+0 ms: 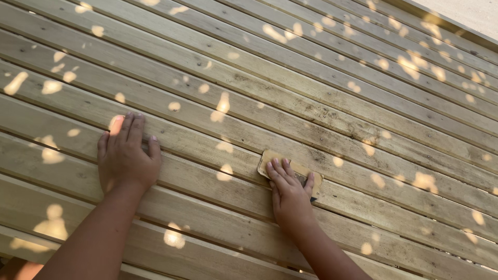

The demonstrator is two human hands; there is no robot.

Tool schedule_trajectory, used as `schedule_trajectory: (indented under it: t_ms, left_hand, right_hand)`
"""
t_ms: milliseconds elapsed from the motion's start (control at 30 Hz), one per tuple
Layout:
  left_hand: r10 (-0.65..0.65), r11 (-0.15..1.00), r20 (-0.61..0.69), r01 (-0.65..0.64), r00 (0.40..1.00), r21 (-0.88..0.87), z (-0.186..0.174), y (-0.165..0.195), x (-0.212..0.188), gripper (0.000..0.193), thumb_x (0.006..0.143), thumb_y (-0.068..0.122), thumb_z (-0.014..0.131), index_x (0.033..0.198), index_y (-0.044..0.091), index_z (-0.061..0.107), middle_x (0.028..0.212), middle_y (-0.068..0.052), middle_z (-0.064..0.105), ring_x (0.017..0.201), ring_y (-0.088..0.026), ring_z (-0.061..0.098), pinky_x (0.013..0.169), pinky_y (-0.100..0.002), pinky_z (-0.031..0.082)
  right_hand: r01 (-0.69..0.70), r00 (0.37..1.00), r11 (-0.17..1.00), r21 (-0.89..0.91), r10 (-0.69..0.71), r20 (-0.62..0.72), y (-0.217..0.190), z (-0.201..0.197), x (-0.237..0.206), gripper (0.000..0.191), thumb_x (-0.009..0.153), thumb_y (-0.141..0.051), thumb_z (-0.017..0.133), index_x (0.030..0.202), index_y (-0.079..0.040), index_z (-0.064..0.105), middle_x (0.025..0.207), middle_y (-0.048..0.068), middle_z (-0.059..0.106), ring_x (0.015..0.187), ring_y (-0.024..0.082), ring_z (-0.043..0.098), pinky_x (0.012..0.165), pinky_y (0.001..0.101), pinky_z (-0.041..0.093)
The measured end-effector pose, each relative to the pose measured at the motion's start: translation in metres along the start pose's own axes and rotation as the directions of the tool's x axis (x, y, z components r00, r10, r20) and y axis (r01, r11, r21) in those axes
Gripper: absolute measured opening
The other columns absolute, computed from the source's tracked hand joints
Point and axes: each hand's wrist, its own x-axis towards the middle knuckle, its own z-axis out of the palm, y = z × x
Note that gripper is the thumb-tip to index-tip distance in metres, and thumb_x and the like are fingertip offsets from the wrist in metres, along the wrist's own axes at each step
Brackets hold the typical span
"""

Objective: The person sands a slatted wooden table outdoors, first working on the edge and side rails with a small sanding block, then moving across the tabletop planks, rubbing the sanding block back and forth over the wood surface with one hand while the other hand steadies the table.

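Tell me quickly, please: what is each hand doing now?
Left hand: open, flat on the wooden slats, holding nothing.
Right hand: open, fingers pressing a sheet of sandpaper onto a slat.

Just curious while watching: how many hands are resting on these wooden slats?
2. The left hand lies flat on the bare slats at left; the right hand presses a piece of sandpaper near the middle.
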Motion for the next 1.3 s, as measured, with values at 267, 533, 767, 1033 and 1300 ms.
schedule_trajectory:
  t_ms: [267,533,767,1033,1300]
  left_hand:
    - [-0.002,1.000,-0.022,0.002,1.000,0.013,0.002,-0.001,-0.002,0.062,0.096,0.039,0.050,0.154,0.016,0.049,0.161,-0.005,0.045,0.151,-0.021,0.035,0.124,-0.045,0.019]
    - [-0.001,1.000,-0.030,0.001,1.000,0.004,0.000,0.002,0.002,0.062,0.095,0.039,0.051,0.152,0.017,0.051,0.159,-0.004,0.046,0.148,-0.021,0.038,0.124,-0.044,0.019]
    - [-0.006,0.999,-0.009,0.006,1.000,0.034,0.004,0.000,-0.001,0.063,0.095,0.040,0.051,0.154,0.017,0.050,0.161,-0.004,0.045,0.144,-0.022,0.042,0.124,-0.044,0.020]
    - [-0.004,1.000,-0.033,0.005,0.999,0.029,-0.002,0.004,0.003,0.061,0.096,0.041,0.049,0.153,0.017,0.048,0.159,-0.004,0.045,0.148,-0.020,0.038,0.123,-0.043,0.019]
    - [-0.012,1.000,0.007,0.012,1.000,-0.009,0.002,0.002,-0.002,0.061,0.097,0.039,0.050,0.153,0.015,0.050,0.162,-0.005,0.045,0.148,-0.021,0.037,0.125,-0.044,0.020]
  right_hand:
    - [0.010,1.000,1.000,0.001,-0.010,0.001,0.008,0.010,0.011,0.045,0.104,-0.021,0.046,0.148,-0.024,0.054,0.156,-0.002,0.049,0.151,0.018,0.033,0.120,0.0649,-0.003]
    - [-0.071,0.996,0.997,0.039,0.069,0.055,-0.004,-0.001,0.045,0.043,0.105,-0.023,0.046,0.147,-0.027,0.052,0.159,-0.005,0.045,0.152,0.015,0.030,0.120,0.0661,0.000]
    - [0.043,0.995,0.998,0.039,-0.046,0.092,0.001,0.006,-0.034,0.047,0.102,-0.017,0.047,0.148,-0.026,0.053,0.156,-0.005,0.048,0.151,0.016,0.032,0.120,0.0615,-0.003]
    - [-0.067,0.992,0.998,0.011,0.066,0.112,0.009,-0.008,0.097,0.044,0.106,-0.026,0.041,0.150,-0.031,0.048,0.160,-0.008,0.041,0.153,0.014,0.027,0.122,0.0616,-0.003]
    - [0.055,0.991,0.998,0.010,-0.056,0.120,0.004,0.003,-0.038,0.048,0.102,-0.022,0.047,0.149,-0.028,0.051,0.158,-0.005,0.047,0.151,0.016,0.032,0.121,0.0601,-0.001]
